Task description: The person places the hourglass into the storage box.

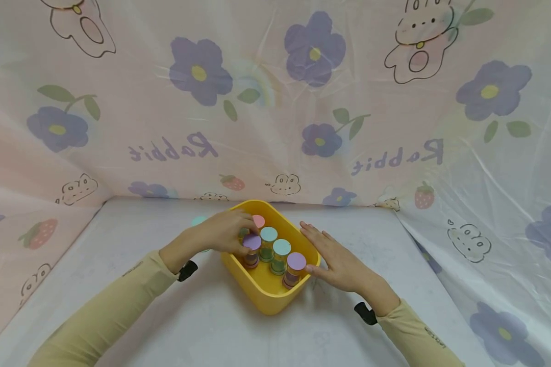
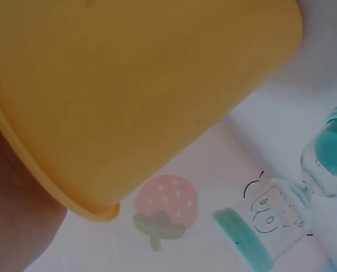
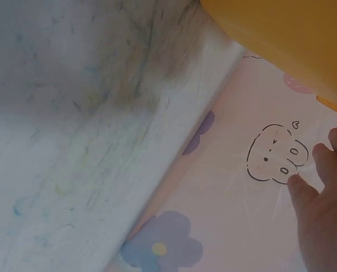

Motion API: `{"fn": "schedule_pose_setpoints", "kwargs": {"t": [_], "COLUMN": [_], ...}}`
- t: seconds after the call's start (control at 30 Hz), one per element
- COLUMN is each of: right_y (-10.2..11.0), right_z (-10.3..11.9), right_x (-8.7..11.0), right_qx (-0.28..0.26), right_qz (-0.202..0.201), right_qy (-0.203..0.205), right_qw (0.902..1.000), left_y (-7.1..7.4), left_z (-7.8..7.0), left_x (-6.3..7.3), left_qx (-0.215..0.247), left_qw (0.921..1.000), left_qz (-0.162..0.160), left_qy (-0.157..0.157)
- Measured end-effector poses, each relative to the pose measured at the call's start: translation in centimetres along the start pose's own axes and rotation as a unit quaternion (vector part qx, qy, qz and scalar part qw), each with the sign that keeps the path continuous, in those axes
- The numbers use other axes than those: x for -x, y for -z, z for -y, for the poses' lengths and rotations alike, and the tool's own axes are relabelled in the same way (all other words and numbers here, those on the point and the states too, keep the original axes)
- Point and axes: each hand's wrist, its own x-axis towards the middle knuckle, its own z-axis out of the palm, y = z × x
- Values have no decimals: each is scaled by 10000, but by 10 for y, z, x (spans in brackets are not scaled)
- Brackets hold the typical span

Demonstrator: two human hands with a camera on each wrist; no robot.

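Note:
A yellow bin [image 1: 271, 304] stands on the table with several small clear jars inside. My left hand [image 1: 227, 232] reaches over its left rim, and thumb and fingers pinch a purple-lidded jar [image 1: 252, 242] from above. Close by are a pink-lidded jar [image 1: 258, 221], two blue-lidded jars [image 1: 269, 235] and a second purple-lidded jar [image 1: 296, 261]. My right hand [image 1: 337, 262] is at the right rim, its fingers extended and its thumb near the second purple lid. In the left wrist view the bin's wall hides the left fingertips.
Two clear jars with teal lids [image 2: 245, 241] are outside the bin, beyond the left hand; the hand partly covers them in the head view. A white table surface [image 1: 211, 326] lies around the bin. A printed curtain [image 1: 266, 127] rises behind and at both sides.

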Motion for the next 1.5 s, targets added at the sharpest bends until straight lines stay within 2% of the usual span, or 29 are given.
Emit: {"fn": "schedule_pose_setpoints", "kwargs": {"t": [0.07,0.2,0.47,0.7,0.97,1.13,1.27,1.37,1.5], "right_y": [0,0,-1,-1,0,-1,-1,-2,-2], "right_z": [0,-1,-2,-1,-1,0,-1,-2,-1], "right_x": [0,0,0,-1,0,1,1,1,2], "right_qx": [9,4,-6,-7,3,-3,5,6,-19], "right_qz": [-6,6,-11,2,-2,-22,-52,-66,-84], "right_qy": [0,-16,-24,-37,-40,-37,-8,5,36], "right_qw": [10000,10000,10000,10000,10000,10000,10000,10000,10000], "left_y": [0,-1,-5,-4,-1,1,1,1,3], "left_z": [2,6,14,17,14,12,12,12,13], "left_x": [-1,-4,-10,-9,-4,0,6,12,24], "left_qx": [-159,-191,14,224,182,171,298,520,869], "left_qw": [9998,9998,9998,9988,9996,9998,9984,9955,9878], "left_qz": [5,84,204,331,166,-50,-410,-772,-1289], "left_qy": [-97,-56,75,287,101,-113,-234,-201,52]}}
